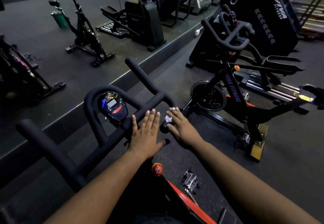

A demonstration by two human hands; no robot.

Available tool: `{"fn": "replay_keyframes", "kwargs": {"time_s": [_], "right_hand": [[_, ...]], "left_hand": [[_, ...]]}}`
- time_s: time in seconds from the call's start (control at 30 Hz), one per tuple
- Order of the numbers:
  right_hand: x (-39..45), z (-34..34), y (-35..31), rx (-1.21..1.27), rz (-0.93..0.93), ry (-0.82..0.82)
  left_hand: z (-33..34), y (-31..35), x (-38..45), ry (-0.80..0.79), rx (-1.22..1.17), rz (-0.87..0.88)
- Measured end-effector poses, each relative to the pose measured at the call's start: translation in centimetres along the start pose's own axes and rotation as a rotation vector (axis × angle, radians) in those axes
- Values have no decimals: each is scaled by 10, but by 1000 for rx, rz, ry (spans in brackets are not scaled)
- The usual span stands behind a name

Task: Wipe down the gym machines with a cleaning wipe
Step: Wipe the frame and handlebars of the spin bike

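Two hands reach over the handlebar (112, 136) of a spin bike. The left hand (146, 132) lies flat with its fingers straight, palm down on the padded bar. Just to its right, the right hand (180, 127) presses a white wipe (168, 118) against the short end of the bar; the fingers look fairly straight over it, though the dim light makes the grip hard to judge. Ahead and left of the left hand sits the bike's small console (114, 105). Below the left wrist is a red knob (157, 169), with a pedal (191, 181) to its right. Beyond the right hand stands another bike (233, 90).
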State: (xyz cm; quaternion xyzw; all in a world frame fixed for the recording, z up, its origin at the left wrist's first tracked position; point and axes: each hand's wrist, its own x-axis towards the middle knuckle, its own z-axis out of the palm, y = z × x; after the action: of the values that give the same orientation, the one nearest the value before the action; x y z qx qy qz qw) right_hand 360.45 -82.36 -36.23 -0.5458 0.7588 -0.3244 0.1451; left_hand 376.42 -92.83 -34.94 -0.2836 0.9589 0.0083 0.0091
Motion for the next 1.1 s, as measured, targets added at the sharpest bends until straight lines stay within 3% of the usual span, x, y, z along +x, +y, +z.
{"fn": "replay_keyframes", "kwargs": {"time_s": [0.13,0.33,0.5,0.7,0.9,1.1], "right_hand": [[-17,2,-1,-92,-159,-47],[20,-10,16,-186,-3,-35],[-3,0,8,-200,-223,-79],[36,-12,20,-267,50,-128],[1,-3,-2,-289,-37,-262],[60,-21,9,-188,183,-274]], "left_hand": [[-2,0,-1,-13,12,-8],[5,-2,1,-6,13,-20],[5,-2,0,39,44,-10],[-16,-17,24,23,233,12],[-13,-44,37,-14,415,43],[-14,-38,43,-53,486,59]]}}
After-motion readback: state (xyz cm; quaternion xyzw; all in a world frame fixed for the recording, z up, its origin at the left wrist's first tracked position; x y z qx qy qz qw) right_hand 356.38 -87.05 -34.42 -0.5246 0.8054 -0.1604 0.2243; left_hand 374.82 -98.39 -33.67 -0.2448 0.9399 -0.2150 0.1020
